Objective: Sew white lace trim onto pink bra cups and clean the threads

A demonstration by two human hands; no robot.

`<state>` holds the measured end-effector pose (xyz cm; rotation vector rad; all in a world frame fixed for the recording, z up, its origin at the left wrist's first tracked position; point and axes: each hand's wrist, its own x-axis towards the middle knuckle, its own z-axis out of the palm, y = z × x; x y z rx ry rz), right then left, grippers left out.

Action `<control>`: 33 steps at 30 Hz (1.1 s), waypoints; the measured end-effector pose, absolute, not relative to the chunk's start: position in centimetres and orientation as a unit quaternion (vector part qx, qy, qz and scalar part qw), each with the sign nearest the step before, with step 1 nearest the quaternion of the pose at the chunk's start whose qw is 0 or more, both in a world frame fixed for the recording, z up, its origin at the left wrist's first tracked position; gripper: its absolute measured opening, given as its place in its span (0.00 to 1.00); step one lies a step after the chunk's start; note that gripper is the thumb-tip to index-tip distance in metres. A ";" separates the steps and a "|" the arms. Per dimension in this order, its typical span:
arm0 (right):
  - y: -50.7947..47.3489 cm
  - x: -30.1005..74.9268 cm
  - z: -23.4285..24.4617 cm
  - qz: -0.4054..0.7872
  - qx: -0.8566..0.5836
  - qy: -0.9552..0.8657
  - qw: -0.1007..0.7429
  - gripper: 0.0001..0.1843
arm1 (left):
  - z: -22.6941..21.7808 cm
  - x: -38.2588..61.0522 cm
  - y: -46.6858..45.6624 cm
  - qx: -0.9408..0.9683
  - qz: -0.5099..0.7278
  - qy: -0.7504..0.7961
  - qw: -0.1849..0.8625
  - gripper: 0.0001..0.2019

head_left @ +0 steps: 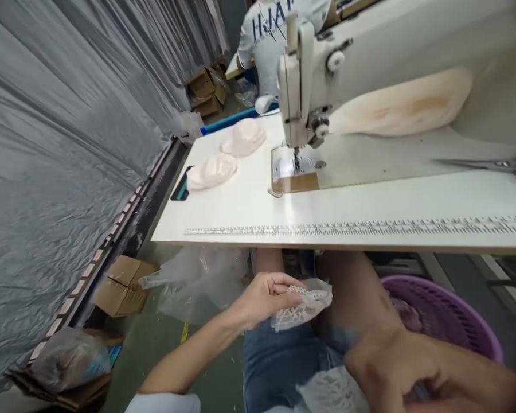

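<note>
My left hand (pixel 269 298) pinches a small piece of white lace (pixel 305 307) between thumb and fingers, held over my lap below the table's front edge. Blurred by motion, my right hand (pixel 387 367) is low at the right, above my thigh. Beside it more white lace (pixel 335 390) lies on my lap; whether the hand touches it I cannot tell. Its fingers are bent, smeared and partly hidden.
A sewing machine (pixel 296 97) stands on the white table (pixel 241 209), with a printed ruler (pixel 309 229) along the front. Pale padded cups (pixel 212 171) lie left, scissors (pixel 494 164) right. A purple basket (pixel 456 310) stands by my leg. Boxes (pixel 122 284) and plastic lie on the floor; a person (pixel 266 51) sits beyond.
</note>
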<state>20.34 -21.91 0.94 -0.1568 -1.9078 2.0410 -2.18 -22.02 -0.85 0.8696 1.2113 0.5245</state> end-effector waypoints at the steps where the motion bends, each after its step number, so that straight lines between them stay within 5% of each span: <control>1: -21.6 20.2 0.8 0.726 -0.070 -0.662 0.171 0.21 | -1.6 -1.7 -22.6 0.369 0.237 0.546 0.714 0.24; 7: -21.2 19.3 -4.0 0.611 -0.327 -0.699 0.178 0.16 | -2.5 0.0 -24.6 0.306 0.242 0.514 0.764 0.24; 26: -21.0 17.2 -2.5 0.487 -0.384 -0.776 0.115 0.12 | -1.1 -1.7 -24.2 0.434 0.214 0.555 0.677 0.22; 33: -21.6 19.1 -3.1 0.550 -0.339 -0.758 0.092 0.17 | -1.8 -4.1 -23.6 0.351 0.219 0.535 0.736 0.21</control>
